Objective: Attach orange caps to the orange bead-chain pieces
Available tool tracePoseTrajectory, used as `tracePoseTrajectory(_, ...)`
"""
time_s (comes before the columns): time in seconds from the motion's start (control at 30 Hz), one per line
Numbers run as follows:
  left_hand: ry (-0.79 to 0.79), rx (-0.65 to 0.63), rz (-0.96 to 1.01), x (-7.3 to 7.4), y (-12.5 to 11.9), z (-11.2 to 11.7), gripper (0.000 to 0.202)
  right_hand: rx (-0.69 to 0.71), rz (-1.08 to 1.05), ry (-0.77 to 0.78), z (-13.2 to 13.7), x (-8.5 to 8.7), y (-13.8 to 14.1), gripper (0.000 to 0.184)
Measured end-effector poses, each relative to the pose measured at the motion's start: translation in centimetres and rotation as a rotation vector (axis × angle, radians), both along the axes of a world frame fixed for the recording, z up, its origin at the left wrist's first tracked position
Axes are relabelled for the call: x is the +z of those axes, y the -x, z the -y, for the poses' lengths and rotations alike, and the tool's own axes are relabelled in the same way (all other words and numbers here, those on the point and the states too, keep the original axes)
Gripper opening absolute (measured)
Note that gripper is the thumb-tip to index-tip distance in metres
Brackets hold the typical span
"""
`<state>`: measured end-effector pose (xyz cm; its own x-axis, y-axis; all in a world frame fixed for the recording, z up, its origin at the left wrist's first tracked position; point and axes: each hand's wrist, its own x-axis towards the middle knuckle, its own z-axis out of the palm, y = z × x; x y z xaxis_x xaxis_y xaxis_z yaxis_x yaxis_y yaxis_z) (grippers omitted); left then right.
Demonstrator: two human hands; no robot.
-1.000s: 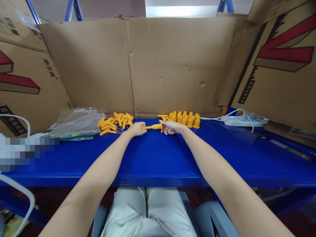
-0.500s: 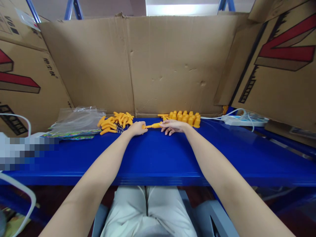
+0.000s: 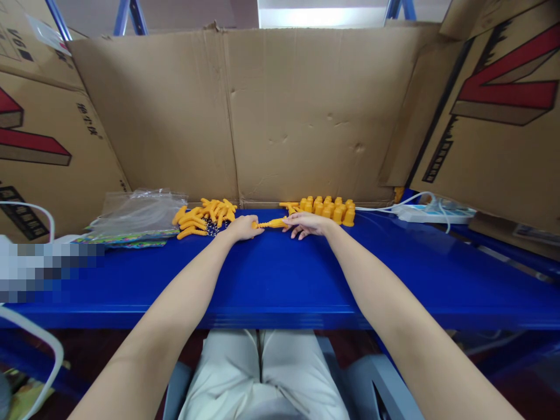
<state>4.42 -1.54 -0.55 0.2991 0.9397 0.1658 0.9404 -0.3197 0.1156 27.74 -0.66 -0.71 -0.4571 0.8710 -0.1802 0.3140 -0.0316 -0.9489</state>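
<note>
Between my hands a slim orange-yellow plastic piece [image 3: 275, 223] lies level, just above or on the blue table. Its left part is thin and ridged, like a screw or a chain of beads; its right part is thicker. My left hand [image 3: 243, 228] is closed around the left end, which the fingers mostly hide. The thumb and forefinger of my right hand [image 3: 307, 224] pinch the right end, while its other fingers are loosely curled. Left of my left hand is a pile of orange-yellow branching pieces [image 3: 219, 209] with dark metal chains [image 3: 213, 227].
Several orange-yellow cup-shaped pieces [image 3: 336, 210] stand in rows behind my right hand. Clear plastic bags [image 3: 135, 216] are stacked at the left. A white power strip [image 3: 437, 213] with a cable lies at the right. Cardboard walls [image 3: 306, 116] enclose the blue table [image 3: 280, 280].
Both hands keep hold of the plastic piece. My left hand has shifted very slightly right, and my right fingertips very slightly left.
</note>
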Motion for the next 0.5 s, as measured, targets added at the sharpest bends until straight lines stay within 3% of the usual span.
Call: tracePoseTrajectory(0.5, 0.034, -0.01, 0.052, -0.03, 0.04, -0.14, 0.024, -0.013, -0.024, 0.044, 0.16, 0.26, 0.12, 0.033)
